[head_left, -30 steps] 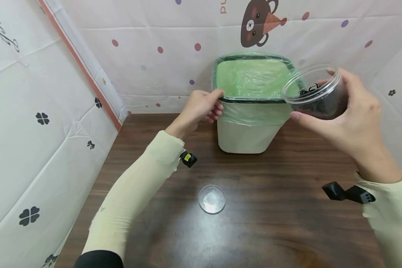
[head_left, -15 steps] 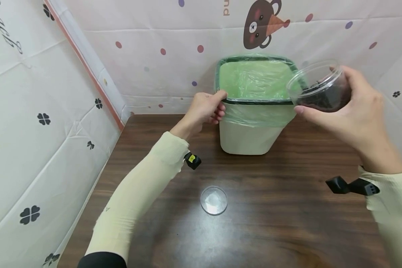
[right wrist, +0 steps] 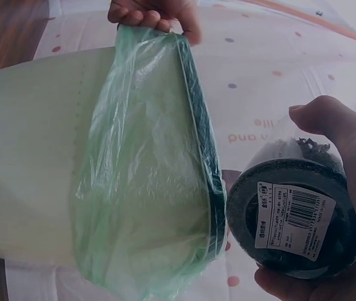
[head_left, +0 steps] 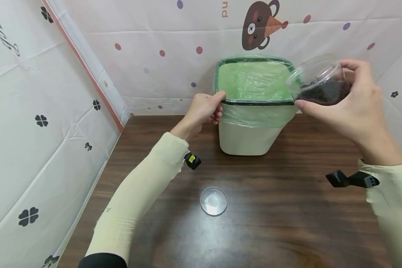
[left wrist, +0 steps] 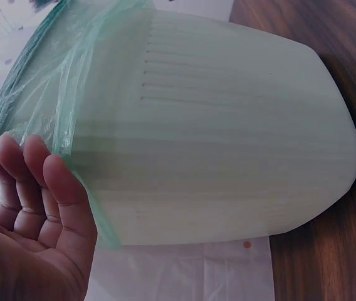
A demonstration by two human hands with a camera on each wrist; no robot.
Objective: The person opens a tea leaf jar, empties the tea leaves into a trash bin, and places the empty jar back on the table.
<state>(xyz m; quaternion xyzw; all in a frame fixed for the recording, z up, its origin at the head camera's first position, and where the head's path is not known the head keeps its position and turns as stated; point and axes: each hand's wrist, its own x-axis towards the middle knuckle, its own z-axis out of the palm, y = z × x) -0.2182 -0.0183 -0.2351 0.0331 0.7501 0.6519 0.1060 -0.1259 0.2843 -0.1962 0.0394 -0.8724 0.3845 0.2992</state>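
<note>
A pale trash bin stands at the back of the table, lined with a thin green plastic bag folded over its dark rim. My left hand pinches the rim at the front left corner, thumb on top and fingers curled below. At the bin's right side my right hand grips a clear plastic jar, tilted with its open mouth towards the bin. Dark, shredded-looking stuff lies in the jar. In the right wrist view a white barcode label shows on the jar's base.
A clear round lid lies on the brown wooden table in front of the bin. Behind and to the left hang pale printed sheets with dots, clovers and a bear.
My right hand has raised the jar slightly and tipped it further towards the bin; the dark contents have slid lower along its side. The left hand keeps its hold on the rim.
</note>
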